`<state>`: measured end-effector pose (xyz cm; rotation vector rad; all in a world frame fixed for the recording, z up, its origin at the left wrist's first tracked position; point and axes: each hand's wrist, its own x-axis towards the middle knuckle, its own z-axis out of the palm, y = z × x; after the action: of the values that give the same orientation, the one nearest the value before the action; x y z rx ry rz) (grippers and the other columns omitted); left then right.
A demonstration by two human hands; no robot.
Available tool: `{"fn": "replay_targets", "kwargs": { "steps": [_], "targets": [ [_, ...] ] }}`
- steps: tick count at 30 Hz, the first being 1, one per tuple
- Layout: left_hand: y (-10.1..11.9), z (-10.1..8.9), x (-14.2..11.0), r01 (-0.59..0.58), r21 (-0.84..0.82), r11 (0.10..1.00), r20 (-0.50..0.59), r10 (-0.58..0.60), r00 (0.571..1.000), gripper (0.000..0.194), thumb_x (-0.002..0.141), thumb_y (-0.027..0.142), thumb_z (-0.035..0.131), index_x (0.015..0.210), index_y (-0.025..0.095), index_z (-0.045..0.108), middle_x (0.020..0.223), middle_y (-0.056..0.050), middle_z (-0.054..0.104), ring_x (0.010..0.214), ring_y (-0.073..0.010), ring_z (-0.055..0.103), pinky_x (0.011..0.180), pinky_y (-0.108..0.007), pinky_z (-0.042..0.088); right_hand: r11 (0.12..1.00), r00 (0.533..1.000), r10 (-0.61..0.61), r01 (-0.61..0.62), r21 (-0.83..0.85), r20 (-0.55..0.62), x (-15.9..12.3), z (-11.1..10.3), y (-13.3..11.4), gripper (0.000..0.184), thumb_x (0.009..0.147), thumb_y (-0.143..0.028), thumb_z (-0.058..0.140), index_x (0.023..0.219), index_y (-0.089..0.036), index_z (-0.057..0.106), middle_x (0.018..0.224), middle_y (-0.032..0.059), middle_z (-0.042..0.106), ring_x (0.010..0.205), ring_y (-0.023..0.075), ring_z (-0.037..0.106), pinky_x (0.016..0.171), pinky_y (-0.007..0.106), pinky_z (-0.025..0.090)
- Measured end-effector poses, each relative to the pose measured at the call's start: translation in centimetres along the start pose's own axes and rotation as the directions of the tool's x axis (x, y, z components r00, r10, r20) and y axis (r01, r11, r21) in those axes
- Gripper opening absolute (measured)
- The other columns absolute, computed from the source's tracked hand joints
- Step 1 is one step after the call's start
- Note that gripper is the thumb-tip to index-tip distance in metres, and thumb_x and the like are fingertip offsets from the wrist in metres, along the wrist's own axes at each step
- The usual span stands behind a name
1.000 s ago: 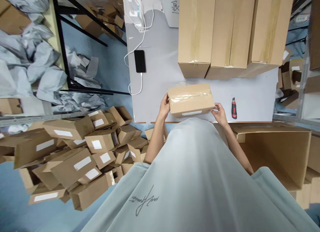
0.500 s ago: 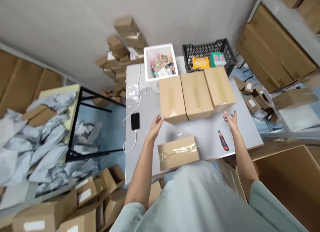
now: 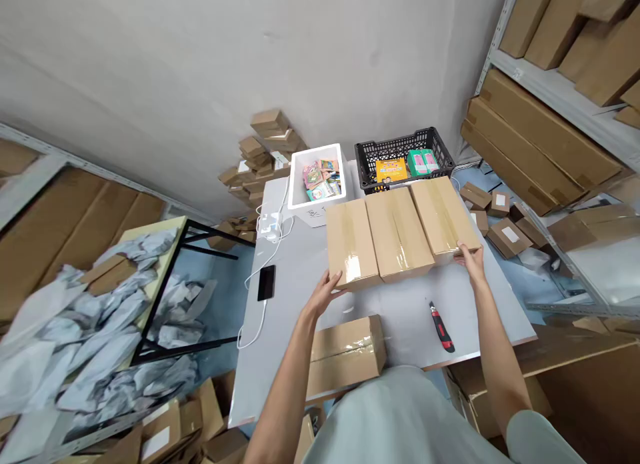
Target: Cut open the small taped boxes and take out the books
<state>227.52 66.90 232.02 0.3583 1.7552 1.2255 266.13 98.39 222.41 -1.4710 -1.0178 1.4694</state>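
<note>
Three tall taped cardboard boxes [image 3: 397, 234] stand side by side on the grey table [image 3: 295, 264]. My left hand [image 3: 326, 291] presses against the near left corner of the leftmost box, fingers curled on it. My right hand [image 3: 469, 259] grips the near right corner of the rightmost box. A smaller taped box [image 3: 345, 354] lies at the table's near edge, between my arms, untouched.
A red-and-black box cutter [image 3: 441, 327] lies right of the small box. A phone [image 3: 267, 282] on a white cable lies at the left. Behind the boxes stand a white bin [image 3: 316, 177] and a black crate [image 3: 403, 159]. Shelves of cartons rise at right; small boxes litter the floor.
I let go of the small box and left it at the table's near edge. Both hands reached forward to the outer corners of the three-box row. My view tilted up.
</note>
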Motion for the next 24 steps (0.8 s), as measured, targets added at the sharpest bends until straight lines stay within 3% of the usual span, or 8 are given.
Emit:
{"fn": "replay_targets", "kwargs": {
  "steps": [3, 7, 11, 13, 16, 18, 21, 24],
  "targets": [
    [0.4, 3.3, 1.1, -0.046, 0.017, 0.999, 0.021, 0.045, 0.999, 0.085, 0.090, 0.070, 0.091, 0.159, 0.029, 0.060, 0.178, -0.018, 0.051, 0.165, -0.0420, 0.052, 0.117, -0.055, 0.067, 1.000, 0.999, 0.015, -0.015, -0.001, -0.030, 2.6, -1.8, -1.4, 0.102, 0.064, -0.072, 0.096, 0.141, -0.024, 0.048, 0.114, 0.0085, 0.081, 0.067, 0.0205, 0.077, 0.069, 0.037, 0.072],
    [1.6, 6.5, 3.0, -0.112, 0.058, 0.992, 0.022, 0.111, 0.994, 0.085, 0.095, 0.078, 0.081, 0.161, 0.030, 0.058, 0.181, -0.017, 0.049, 0.165, -0.0408, 0.052, 0.114, -0.052, 0.069, 0.999, 0.998, 0.044, -0.045, -0.016, -0.049, 5.9, -2.4, -3.6, 0.089, 0.074, -0.063, 0.094, 0.142, -0.025, 0.050, 0.108, 0.0050, 0.081, 0.067, 0.0197, 0.077, 0.066, 0.035, 0.071],
    [2.4, 8.2, 4.1, -0.142, 0.121, 0.982, -0.032, 0.147, 0.989, 0.088, 0.098, 0.082, 0.074, 0.163, 0.025, 0.057, 0.175, -0.022, 0.055, 0.160, -0.0440, 0.058, 0.111, -0.056, 0.069, 0.996, 0.998, 0.054, -0.056, -0.066, -0.031, 6.6, -2.9, -4.4, 0.091, 0.084, -0.071, 0.085, 0.154, -0.026, 0.049, 0.121, 0.0107, 0.081, 0.080, 0.0235, 0.082, 0.075, 0.039, 0.074],
    [1.7, 8.1, 3.7, -0.160, 0.160, 0.974, -0.085, 0.175, 0.981, 0.089, 0.101, 0.080, 0.072, 0.165, 0.020, 0.056, 0.176, -0.024, 0.054, 0.162, -0.0453, 0.055, 0.123, -0.060, 0.061, 0.992, 0.999, 0.038, -0.039, -0.124, -0.010, 5.2, -3.1, -3.1, 0.091, 0.093, -0.081, 0.069, 0.163, -0.027, 0.045, 0.141, 0.0167, 0.076, 0.096, 0.0257, 0.085, 0.084, 0.041, 0.074],
    [-1.2, 5.8, 1.5, -0.196, 0.240, 0.951, -0.170, 0.240, 0.956, 0.093, 0.103, 0.076, 0.071, 0.171, 0.015, 0.050, 0.186, -0.023, 0.040, 0.177, -0.0403, 0.033, 0.146, -0.056, 0.028, 0.960, 0.999, 0.028, -0.018, -0.280, 0.029, 0.7, -3.3, 1.5, 0.090, 0.099, -0.082, 0.055, 0.169, -0.026, 0.043, 0.160, 0.0203, 0.065, 0.121, 0.0270, 0.081, 0.100, 0.041, 0.069],
    [-4.3, 3.0, -1.2, -0.231, 0.405, 0.885, -0.218, 0.339, 0.915, 0.103, 0.102, 0.082, 0.066, 0.176, 0.013, 0.046, 0.189, -0.023, 0.034, 0.181, -0.0387, 0.022, 0.149, -0.053, 0.013, 0.905, 0.997, 0.059, -0.028, -0.424, 0.058, -3.4, -3.4, 5.7, 0.093, 0.092, -0.079, 0.068, 0.163, -0.021, 0.051, 0.152, 0.0212, 0.069, 0.124, 0.0293, 0.078, 0.107, 0.043, 0.065],
    [-9.4, -2.0, -6.3, -0.225, 0.660, 0.717, -0.216, 0.468, 0.857, 0.114, 0.099, 0.096, 0.052, 0.179, 0.016, 0.042, 0.188, -0.023, 0.034, 0.181, -0.0414, 0.016, 0.148, -0.060, 0.012, 0.773, 0.989, 0.103, -0.015, -0.634, 0.102, -9.6, -3.9, 11.7, 0.091, 0.073, -0.068, 0.091, 0.141, -0.014, 0.064, 0.134, 0.0216, 0.075, 0.120, 0.0337, 0.074, 0.110, 0.047, 0.061],
    [-13.6, -6.2, -10.7, -0.183, 0.729, 0.660, -0.188, 0.450, 0.873, 0.122, 0.094, 0.102, 0.050, 0.182, 0.018, 0.038, 0.191, -0.023, 0.026, 0.182, -0.0439, 0.009, 0.147, -0.065, 0.009, 0.635, 0.987, 0.080, 0.056, -0.770, 0.138, -14.0, -4.3, 15.2, 0.076, 0.070, -0.053, 0.094, 0.127, -0.014, 0.066, 0.137, 0.0246, 0.071, 0.130, 0.0358, 0.066, 0.117, 0.047, 0.054]
  ]
}}
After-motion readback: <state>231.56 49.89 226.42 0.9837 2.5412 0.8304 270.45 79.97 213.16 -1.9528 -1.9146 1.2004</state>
